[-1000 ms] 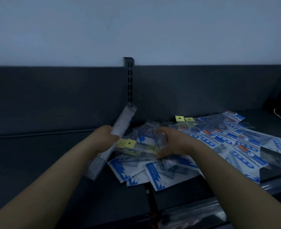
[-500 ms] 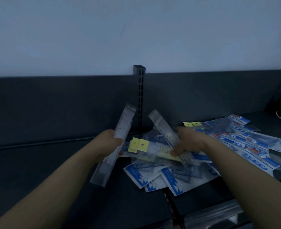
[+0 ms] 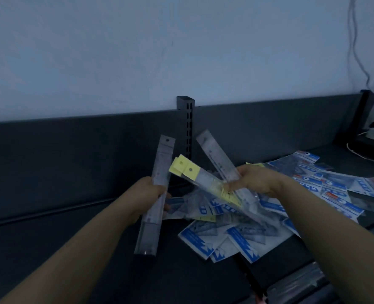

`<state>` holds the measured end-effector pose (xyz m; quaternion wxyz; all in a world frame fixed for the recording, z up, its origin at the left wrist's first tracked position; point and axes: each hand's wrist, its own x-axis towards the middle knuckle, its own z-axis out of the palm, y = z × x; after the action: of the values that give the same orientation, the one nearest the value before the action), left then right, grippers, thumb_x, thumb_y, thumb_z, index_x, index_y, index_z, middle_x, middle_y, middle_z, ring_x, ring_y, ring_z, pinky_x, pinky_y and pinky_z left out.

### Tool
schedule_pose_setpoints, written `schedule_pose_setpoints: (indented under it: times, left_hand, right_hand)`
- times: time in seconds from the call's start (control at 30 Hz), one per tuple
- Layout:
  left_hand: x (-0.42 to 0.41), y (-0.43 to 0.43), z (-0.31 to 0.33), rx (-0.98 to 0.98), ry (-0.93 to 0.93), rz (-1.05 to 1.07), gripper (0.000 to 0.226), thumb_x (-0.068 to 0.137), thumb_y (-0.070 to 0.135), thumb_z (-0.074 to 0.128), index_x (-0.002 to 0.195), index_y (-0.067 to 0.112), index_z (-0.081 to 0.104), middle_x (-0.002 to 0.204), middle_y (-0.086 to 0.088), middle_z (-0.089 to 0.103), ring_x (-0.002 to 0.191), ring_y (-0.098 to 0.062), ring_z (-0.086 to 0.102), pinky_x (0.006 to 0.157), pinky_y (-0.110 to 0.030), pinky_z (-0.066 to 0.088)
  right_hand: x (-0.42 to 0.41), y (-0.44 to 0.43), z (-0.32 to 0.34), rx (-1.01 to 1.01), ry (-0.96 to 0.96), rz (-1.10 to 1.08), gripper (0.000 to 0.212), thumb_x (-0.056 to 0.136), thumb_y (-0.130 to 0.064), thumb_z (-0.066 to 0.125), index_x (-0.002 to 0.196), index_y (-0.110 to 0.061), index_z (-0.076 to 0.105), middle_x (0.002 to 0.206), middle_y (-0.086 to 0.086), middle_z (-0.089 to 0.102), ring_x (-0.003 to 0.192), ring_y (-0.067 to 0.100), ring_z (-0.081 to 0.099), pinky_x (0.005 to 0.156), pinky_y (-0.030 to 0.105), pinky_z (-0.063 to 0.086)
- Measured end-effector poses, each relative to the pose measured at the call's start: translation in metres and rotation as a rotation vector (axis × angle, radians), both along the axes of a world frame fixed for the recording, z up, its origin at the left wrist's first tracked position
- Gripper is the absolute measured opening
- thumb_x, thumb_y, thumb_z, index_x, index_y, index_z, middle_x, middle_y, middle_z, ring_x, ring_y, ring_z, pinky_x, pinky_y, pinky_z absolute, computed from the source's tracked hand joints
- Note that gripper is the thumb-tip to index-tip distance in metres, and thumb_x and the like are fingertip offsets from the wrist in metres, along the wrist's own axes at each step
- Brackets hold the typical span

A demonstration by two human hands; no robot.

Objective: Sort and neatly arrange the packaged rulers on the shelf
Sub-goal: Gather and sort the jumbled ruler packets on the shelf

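My left hand (image 3: 150, 195) grips a long clear-packaged ruler (image 3: 156, 194), held nearly upright above the dark shelf (image 3: 50, 242). My right hand (image 3: 250, 181) holds a fan of rulers lifted off the pile: one clear ruler (image 3: 218, 159) pointing up-left and rulers with yellow header tabs (image 3: 185, 168) pointing left toward the other hand. Below and to the right lies a loose pile of blue-and-white packaged rulers (image 3: 236, 233), some overlapping, spreading toward the right end of the shelf (image 3: 326, 183).
A slotted black upright post (image 3: 187, 123) rises from the shelf's back panel (image 3: 72, 145). The pale wall is above. White cables (image 3: 366, 154) and a dark object sit at the far right. More clear packets (image 3: 295, 284) lie on a lower level at the bottom right.
My right hand has lifted several rulers out of the pile and raised them toward the left hand. The left hand's ruler has turned more upright. The view has shifted left and down.
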<state>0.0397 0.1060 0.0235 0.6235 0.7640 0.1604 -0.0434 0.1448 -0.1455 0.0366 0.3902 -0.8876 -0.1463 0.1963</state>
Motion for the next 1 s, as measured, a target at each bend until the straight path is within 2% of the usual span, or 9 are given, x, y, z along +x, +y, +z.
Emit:
schedule_pose_setpoints:
  times: [0.13, 0.3, 0.47, 0.53, 0.6, 0.67, 0.8, 0.9, 1.0]
  left_hand:
    - [-0.009, -0.008, -0.006, -0.145, 0.026, -0.041, 0.012, 0.097, 0.000, 0.045, 0.093, 0.004, 0.055, 0.093, -0.019, 0.062, 0.076, -0.028, 0.064, 0.058, -0.038, 0.060]
    - [-0.008, -0.025, -0.019, -0.220, -0.040, -0.025, 0.024, 0.094, -0.008, 0.041, 0.084, 0.006, 0.058, 0.080, -0.015, 0.058, 0.070, -0.024, 0.060, 0.059, -0.032, 0.058]
    - [-0.001, -0.037, -0.035, -0.201, -0.029, -0.034, 0.018, 0.090, -0.007, 0.049, 0.084, 0.002, 0.064, 0.088, -0.019, 0.063, 0.082, -0.028, 0.062, 0.081, -0.041, 0.054]
    - [0.001, -0.041, -0.040, -0.205, -0.010, -0.012, 0.014, 0.087, -0.004, 0.052, 0.091, -0.002, 0.065, 0.091, -0.021, 0.064, 0.083, -0.029, 0.063, 0.078, -0.039, 0.053]
    - [0.002, -0.043, -0.044, -0.257, -0.007, 0.023, 0.012, 0.088, -0.001, 0.054, 0.089, -0.002, 0.065, 0.085, -0.018, 0.065, 0.076, -0.026, 0.063, 0.074, -0.035, 0.054]
    - [-0.001, -0.043, -0.045, -0.287, -0.011, 0.077, 0.011, 0.089, 0.001, 0.056, 0.092, -0.003, 0.067, 0.085, -0.016, 0.067, 0.075, -0.025, 0.065, 0.077, -0.038, 0.056]
    - [-0.007, -0.034, -0.048, -0.252, -0.034, 0.202, 0.014, 0.092, 0.001, 0.051, 0.102, -0.001, 0.062, 0.098, -0.019, 0.066, 0.083, -0.028, 0.066, 0.078, -0.043, 0.058]
    - [-0.013, -0.034, -0.046, -0.261, -0.038, 0.272, 0.019, 0.094, 0.001, 0.049, 0.108, -0.004, 0.060, 0.103, -0.023, 0.066, 0.084, -0.032, 0.067, 0.073, -0.042, 0.058]
    - [-0.021, -0.046, -0.042, -0.326, -0.016, 0.285, 0.016, 0.094, 0.006, 0.051, 0.104, -0.001, 0.061, 0.106, -0.024, 0.067, 0.093, -0.037, 0.066, 0.082, -0.047, 0.056]
  right_hand:
    - [-0.012, 0.022, 0.000, 0.242, -0.039, -0.117, 0.022, 0.080, -0.018, 0.075, 0.101, -0.013, 0.070, 0.102, 0.004, 0.072, 0.096, 0.021, 0.067, 0.097, 0.041, 0.049]
    - [-0.024, 0.045, -0.007, 0.312, -0.083, -0.283, 0.016, 0.085, -0.009, 0.069, 0.100, -0.010, 0.066, 0.101, 0.006, 0.067, 0.094, 0.022, 0.062, 0.087, 0.035, 0.048]
    - [-0.036, 0.047, -0.028, 0.172, -0.102, -0.330, 0.007, 0.087, -0.006, 0.065, 0.090, -0.012, 0.063, 0.092, 0.005, 0.065, 0.090, 0.022, 0.061, 0.079, 0.036, 0.050]
    - [-0.041, 0.044, -0.035, 0.101, -0.098, -0.297, 0.015, 0.087, -0.009, 0.066, 0.102, -0.008, 0.064, 0.096, 0.007, 0.066, 0.091, 0.023, 0.063, 0.077, 0.036, 0.052]
    - [-0.047, 0.039, -0.041, 0.067, -0.082, -0.267, 0.027, 0.088, -0.012, 0.066, 0.113, -0.005, 0.061, 0.092, 0.004, 0.064, 0.081, 0.017, 0.060, 0.065, 0.027, 0.047]
    - [-0.051, 0.033, -0.044, 0.043, -0.090, -0.251, 0.028, 0.088, -0.014, 0.066, 0.114, -0.006, 0.060, 0.089, 0.002, 0.062, 0.080, 0.016, 0.058, 0.066, 0.026, 0.043]
    - [-0.054, 0.022, -0.046, -0.035, -0.128, -0.233, 0.014, 0.086, -0.013, 0.067, 0.084, -0.005, 0.057, 0.068, 0.001, 0.048, 0.062, 0.014, 0.048, 0.056, 0.026, 0.037]
    - [-0.054, 0.019, -0.045, -0.030, -0.119, -0.179, 0.034, 0.080, -0.014, 0.073, 0.068, -0.010, 0.042, 0.061, 0.001, 0.039, 0.054, 0.014, 0.043, 0.055, 0.028, 0.038]
    - [-0.054, 0.020, -0.045, -0.023, -0.108, -0.138, 0.040, 0.079, -0.013, 0.074, 0.062, -0.014, 0.039, 0.059, 0.000, 0.041, 0.052, 0.012, 0.045, 0.051, 0.022, 0.040]
